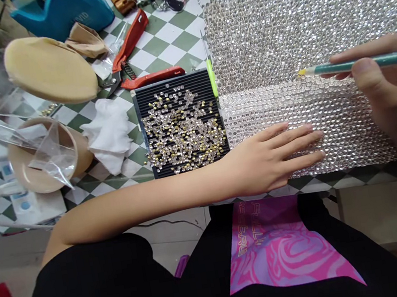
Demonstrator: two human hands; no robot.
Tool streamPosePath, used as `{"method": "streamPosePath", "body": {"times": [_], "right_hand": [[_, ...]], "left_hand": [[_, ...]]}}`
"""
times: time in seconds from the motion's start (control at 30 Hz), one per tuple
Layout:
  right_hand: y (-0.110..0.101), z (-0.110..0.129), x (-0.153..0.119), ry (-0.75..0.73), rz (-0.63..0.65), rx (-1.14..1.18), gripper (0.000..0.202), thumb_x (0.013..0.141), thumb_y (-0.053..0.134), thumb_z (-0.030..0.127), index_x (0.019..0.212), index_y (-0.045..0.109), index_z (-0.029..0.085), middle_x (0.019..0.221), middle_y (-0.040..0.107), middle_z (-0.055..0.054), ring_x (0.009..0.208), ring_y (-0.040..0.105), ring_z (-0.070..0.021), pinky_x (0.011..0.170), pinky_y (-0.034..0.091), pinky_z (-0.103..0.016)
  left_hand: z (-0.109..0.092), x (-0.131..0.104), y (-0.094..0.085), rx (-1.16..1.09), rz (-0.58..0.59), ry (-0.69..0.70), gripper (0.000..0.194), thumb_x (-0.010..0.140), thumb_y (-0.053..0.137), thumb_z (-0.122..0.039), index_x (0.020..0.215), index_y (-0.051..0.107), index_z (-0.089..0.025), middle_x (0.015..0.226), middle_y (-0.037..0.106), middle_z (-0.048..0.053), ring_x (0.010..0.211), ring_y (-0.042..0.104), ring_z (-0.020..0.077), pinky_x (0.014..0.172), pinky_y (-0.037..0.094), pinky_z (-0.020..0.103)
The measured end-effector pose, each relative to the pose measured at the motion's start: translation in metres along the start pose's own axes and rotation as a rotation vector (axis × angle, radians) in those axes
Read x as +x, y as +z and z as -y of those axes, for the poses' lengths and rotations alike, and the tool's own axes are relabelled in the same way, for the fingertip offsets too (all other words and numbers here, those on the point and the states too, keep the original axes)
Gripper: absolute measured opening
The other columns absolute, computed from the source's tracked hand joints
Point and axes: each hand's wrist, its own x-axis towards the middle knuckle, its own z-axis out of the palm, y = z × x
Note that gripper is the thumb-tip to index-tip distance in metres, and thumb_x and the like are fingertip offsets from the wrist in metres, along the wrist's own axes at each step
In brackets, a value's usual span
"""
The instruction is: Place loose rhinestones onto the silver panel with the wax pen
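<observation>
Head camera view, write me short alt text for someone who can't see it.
A person's left hand rests flat on a rhinestone-covered sheet while the right hand holds a green pencil-like tool over it. A black ridged tray of loose rhinestones lies beside it, red pliers behind.

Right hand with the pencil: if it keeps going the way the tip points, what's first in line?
The right hand holds the green pencil pointing left, low over the rhinestone sheet. Straight on, it crosses more sheet, then likely meets the small green-handled tool at the sheet's edge, beside the bead tray. Height is unclear.
</observation>
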Motion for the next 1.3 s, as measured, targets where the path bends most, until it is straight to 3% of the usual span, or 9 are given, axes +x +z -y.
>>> {"method": "streamPosePath", "body": {"times": [0.13,0.37,0.57,0.87,1.03,1.3], "right_hand": [[0.0,-0.002,-0.001,-0.15,0.048,0.045,0.015,0.086,0.063,0.015,0.095,0.074,0.014,0.094,0.076,-0.006,0.078,0.071,-0.0126,0.073,0.059,-0.034],[0.005,-0.02,0.007,-0.381,-0.048,0.172,0.028,0.079,0.063,0.001,0.093,0.075,0.022,0.09,0.076,0.002,0.066,0.069,-0.0071,0.06,0.056,-0.022],[0.005,-0.016,0.007,-0.315,-0.026,0.115,0.024,0.076,0.065,-0.001,0.088,0.075,0.016,0.085,0.076,-0.003,0.065,0.07,-0.0097,0.057,0.055,-0.021],[0.004,-0.025,0.01,-0.429,-0.018,0.169,0.04,0.074,0.062,-0.005,0.096,0.074,0.024,0.093,0.076,0.001,0.063,0.069,-0.0074,0.058,0.056,-0.019],[0.006,-0.02,0.007,-0.378,-0.076,0.127,0.031,0.075,0.062,-0.002,0.09,0.074,0.023,0.088,0.076,0.002,0.062,0.069,-0.0068,0.059,0.055,-0.018],[0.002,-0.021,0.005,-0.357,-0.022,0.097,0.026,0.08,0.062,0.006,0.095,0.074,0.024,0.092,0.076,0.001,0.066,0.069,-0.0062,0.063,0.057,-0.023]], "left_hand": [[0.0,0.0,-0.001,0.009,0.027,-0.006,0.057,0.098,0.047,-0.033,0.153,0.039,-0.021,0.163,0.033,0.007,0.152,0.029,0.0226,0.125,0.025,0.04],[0.0,0.001,-0.002,0.003,0.032,-0.007,0.058,0.098,0.048,-0.033,0.154,0.038,-0.021,0.163,0.032,0.007,0.152,0.029,0.0225,0.125,0.024,0.04],[0.0,0.0,0.0,-0.002,0.02,-0.007,0.058,0.097,0.049,-0.034,0.153,0.039,-0.021,0.163,0.033,0.007,0.152,0.029,0.0224,0.125,0.025,0.04],[0.0,0.0,0.0,0.003,0.029,-0.01,0.059,0.097,0.049,-0.034,0.154,0.038,-0.021,0.164,0.032,0.006,0.153,0.028,0.0219,0.126,0.023,0.039],[-0.001,0.0,0.001,0.011,0.017,-0.011,0.058,0.097,0.047,-0.034,0.154,0.038,-0.021,0.163,0.033,0.006,0.152,0.029,0.0213,0.125,0.024,0.039],[-0.001,0.0,0.002,0.006,0.008,-0.009,0.059,0.096,0.049,-0.034,0.153,0.039,-0.021,0.163,0.033,0.007,0.152,0.03,0.0219,0.125,0.024,0.04]]}}
